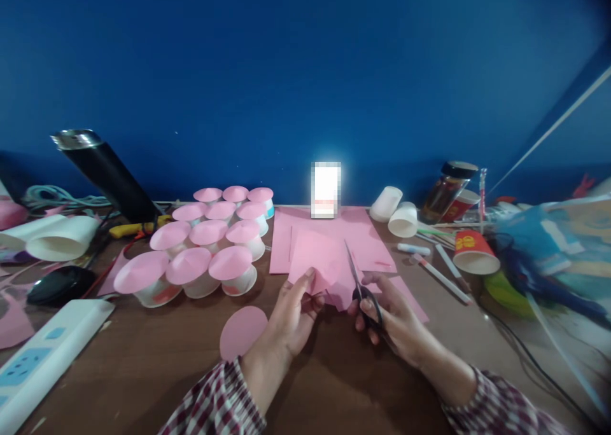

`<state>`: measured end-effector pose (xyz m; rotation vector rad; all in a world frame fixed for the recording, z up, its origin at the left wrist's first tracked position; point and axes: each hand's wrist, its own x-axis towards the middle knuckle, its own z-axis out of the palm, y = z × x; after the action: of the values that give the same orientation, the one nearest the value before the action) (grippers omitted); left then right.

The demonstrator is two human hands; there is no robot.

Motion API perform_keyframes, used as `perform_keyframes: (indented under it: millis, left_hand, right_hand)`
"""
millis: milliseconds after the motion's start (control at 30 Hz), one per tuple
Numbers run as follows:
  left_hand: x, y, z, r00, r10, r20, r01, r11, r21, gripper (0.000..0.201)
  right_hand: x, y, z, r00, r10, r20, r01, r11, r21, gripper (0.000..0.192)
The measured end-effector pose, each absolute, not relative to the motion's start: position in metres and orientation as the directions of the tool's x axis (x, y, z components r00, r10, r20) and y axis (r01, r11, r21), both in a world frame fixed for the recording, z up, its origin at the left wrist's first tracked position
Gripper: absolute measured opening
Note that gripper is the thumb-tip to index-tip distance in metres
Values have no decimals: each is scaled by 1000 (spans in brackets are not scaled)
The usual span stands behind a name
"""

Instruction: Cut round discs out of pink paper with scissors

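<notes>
My left hand pinches a sheet of pink paper by its lower edge, thumb on top. In my right hand is a pair of scissors, fingers through the black handles and blades pointing up and away. The blades lie just right of the sheet and look nearly closed; whether they touch the paper I cannot tell. Beneath both hands are larger pink sheets flat on the table. A cut pink paper circle rests beside my left wrist.
Several paper cups with pink cone tops stand in rows on the left. A power strip and a black mouse lie nearer left. White cups, markers, a red cup and a jar are on the right.
</notes>
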<state>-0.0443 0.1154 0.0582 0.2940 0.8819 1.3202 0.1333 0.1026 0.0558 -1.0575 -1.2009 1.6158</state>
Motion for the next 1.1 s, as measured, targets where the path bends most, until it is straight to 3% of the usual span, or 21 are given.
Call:
perform_keyframes:
  millis: [133, 333, 533, 833, 1100]
  left_hand:
    - [-43, 116, 57, 17, 912, -409, -788, 264, 556, 22]
    - [-42, 115, 55, -53, 918, -393, -696, 248, 674, 28]
    - [-41, 111, 56, 33, 933, -359, -658, 290, 695, 27]
    - [-37, 112, 55, -19, 942, -335, -540, 273, 796, 27]
    - [-38, 112, 52, -96, 961, -258, -530, 170, 831, 31]
  right_hand:
    - [130, 105, 53, -221, 963, -156, -77, -177, -981, 41]
    - [131, 106, 52, -214, 970, -117, -107, -142, -984, 40]
    - [132, 103, 52, -289, 946, -146, -89, -179, -980, 37]
    - [130, 99, 62, -396, 914, -95, -37, -119, -992, 44]
    - [127, 101, 58, -230, 972, -54, 42, -46, -998, 43]
